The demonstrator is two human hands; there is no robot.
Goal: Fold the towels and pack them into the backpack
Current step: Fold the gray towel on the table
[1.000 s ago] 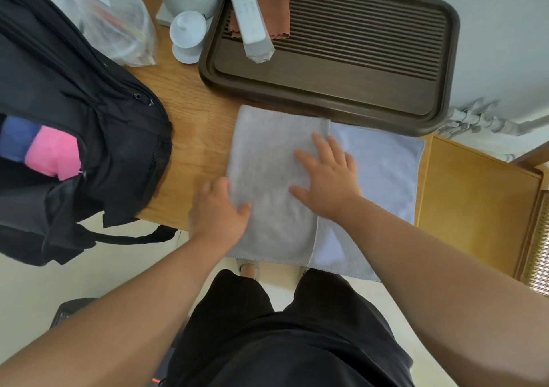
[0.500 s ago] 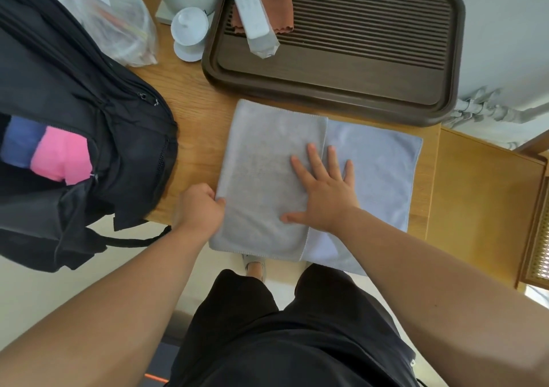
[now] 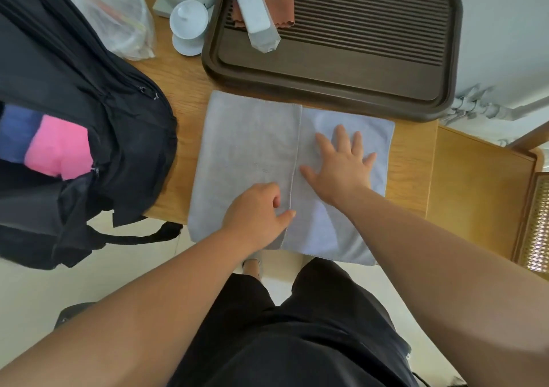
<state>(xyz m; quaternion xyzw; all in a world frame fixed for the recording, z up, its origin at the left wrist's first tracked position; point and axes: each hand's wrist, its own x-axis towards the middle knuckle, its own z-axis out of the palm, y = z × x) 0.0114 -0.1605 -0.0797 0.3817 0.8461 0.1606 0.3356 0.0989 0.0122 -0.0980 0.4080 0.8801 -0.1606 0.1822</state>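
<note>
Wooden table [image 3: 184, 86] fills the middle of the frame. A grey towel [image 3: 246, 149] lies flat on it, with its near end hanging over the table edge. The left part is folded over, and its edge runs down the middle.

The right hand [image 3: 341, 170] lies flat and spread wide on the right part, pressing it down. The left hand [image 3: 258, 211] curls low on that middle edge and seems to pinch it.

The towel looks soft, light and floppy. It should bend easily but may slide, so edges and corners are the best places to grab.

At the left, the black backpack [image 3: 89, 113] sits open with a pink towel [image 3: 59, 152] and a blue towel [image 3: 17, 131] inside.
</note>
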